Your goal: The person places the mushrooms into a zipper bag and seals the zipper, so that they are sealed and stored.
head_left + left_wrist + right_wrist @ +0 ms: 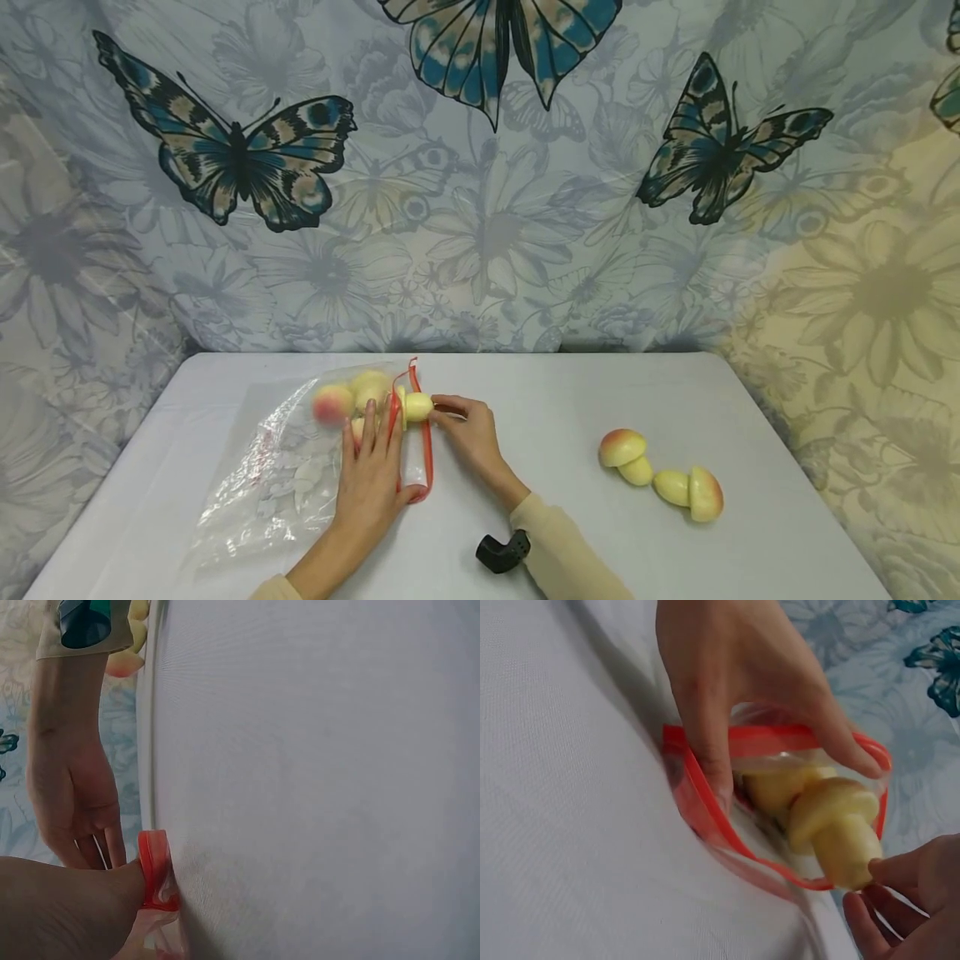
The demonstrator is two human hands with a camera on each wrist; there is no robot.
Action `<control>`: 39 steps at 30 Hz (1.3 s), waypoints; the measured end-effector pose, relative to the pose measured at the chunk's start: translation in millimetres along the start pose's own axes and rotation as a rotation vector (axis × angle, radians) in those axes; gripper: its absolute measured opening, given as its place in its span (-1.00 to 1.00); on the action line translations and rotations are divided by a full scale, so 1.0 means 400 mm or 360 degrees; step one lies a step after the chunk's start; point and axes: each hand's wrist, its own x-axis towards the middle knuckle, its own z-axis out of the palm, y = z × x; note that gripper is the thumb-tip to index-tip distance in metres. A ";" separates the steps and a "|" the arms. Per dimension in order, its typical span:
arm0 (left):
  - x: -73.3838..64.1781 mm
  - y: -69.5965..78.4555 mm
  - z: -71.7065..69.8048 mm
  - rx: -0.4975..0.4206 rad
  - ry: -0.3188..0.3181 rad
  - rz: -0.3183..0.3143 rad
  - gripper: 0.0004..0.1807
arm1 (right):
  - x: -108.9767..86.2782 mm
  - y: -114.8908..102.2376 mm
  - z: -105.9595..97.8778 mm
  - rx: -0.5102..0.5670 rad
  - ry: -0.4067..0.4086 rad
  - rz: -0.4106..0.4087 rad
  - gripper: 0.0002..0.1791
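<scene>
With fingertips and thumb, my right hand point(474, 437) pinches the pale yellow stem of a toy mushroom point(847, 844). The mushroom's cap points into the mouth of a clear plastic zip bag point(288, 492) with a red edge point(780, 739). My left hand point(369, 483) lies over the bag's mouth with fingers spread and straight. In the right wrist view, its thumb is inside one side of the red edge and its fingers are at the other, spreading the mouth. Several yellow and red toy mushrooms point(333, 403) lie inside the bag, partly hidden by the left fingers.
Two more toy mushrooms lie on the white table point(570, 392) to the right: one point(622, 448) farther left, the other point(703, 494) nearer the front. A black device point(502, 552) sits at my right wrist. Behind the table hangs a butterfly-patterned cloth point(495, 242).
</scene>
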 end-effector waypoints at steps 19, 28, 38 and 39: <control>0.002 -0.003 -0.006 0.0108 -0.0064 0.0027 0.36 | -0.004 -0.024 0.044 0.0040 -0.0016 -0.0022 -0.77; 0.002 -0.004 -0.002 0.0097 -0.0065 0.0036 0.36 | -0.025 -0.014 0.070 0.0217 -0.0141 0.0014 -0.73; 0.002 -0.004 -0.004 0.0009 -0.0105 -0.0003 0.29 | -0.046 -0.055 0.056 0.0234 -0.0260 -0.0002 -0.70; 0.003 -0.004 -0.005 0.0005 -0.0115 -0.0010 0.29 | -0.049 -0.068 0.050 0.0220 -0.0261 -0.0002 -0.71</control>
